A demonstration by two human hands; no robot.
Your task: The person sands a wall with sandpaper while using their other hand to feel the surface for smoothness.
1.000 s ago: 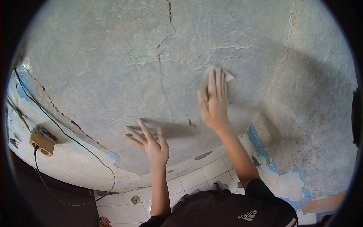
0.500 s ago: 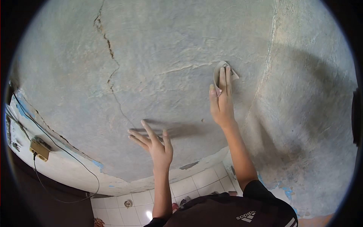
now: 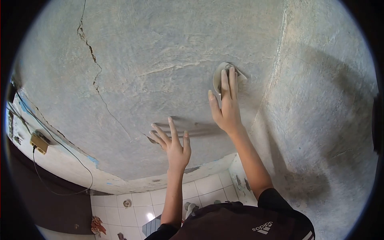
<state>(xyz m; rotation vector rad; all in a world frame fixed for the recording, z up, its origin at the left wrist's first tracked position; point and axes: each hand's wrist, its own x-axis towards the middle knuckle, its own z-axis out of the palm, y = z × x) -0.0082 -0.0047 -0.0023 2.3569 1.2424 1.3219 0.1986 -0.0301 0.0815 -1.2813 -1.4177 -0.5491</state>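
My right hand (image 3: 229,106) presses a curled, pale sheet of sandpaper (image 3: 217,80) to the grey plastered wall (image 3: 132,36). Its fingers lie over the sheet, while the thumb stands out to the left. Dust whitens the fingertips of both hands. Lower and to the left, my left hand (image 3: 175,148) is open with fingers spread and nothing in it. Those fingertips are close to the wall, beside a dark chipped patch (image 3: 154,140). A rough raised ridge (image 3: 172,69) runs across the plaster, left of the sandpaper.
A jagged crack (image 3: 93,56) descends the wall on the left. The wall's inner corner (image 3: 276,72) rises at the right. At lower left, a yellowish socket box (image 3: 39,142) has a black cable (image 3: 66,146) looping from it. White floor tiles (image 3: 142,214) with a round drain (image 3: 127,203) lie below.
The view has shifted, bringing the crack further left. My left hand has moved right along the wall, uncovering the chipped patch. My right hand still presses the sandpaper to the wall.
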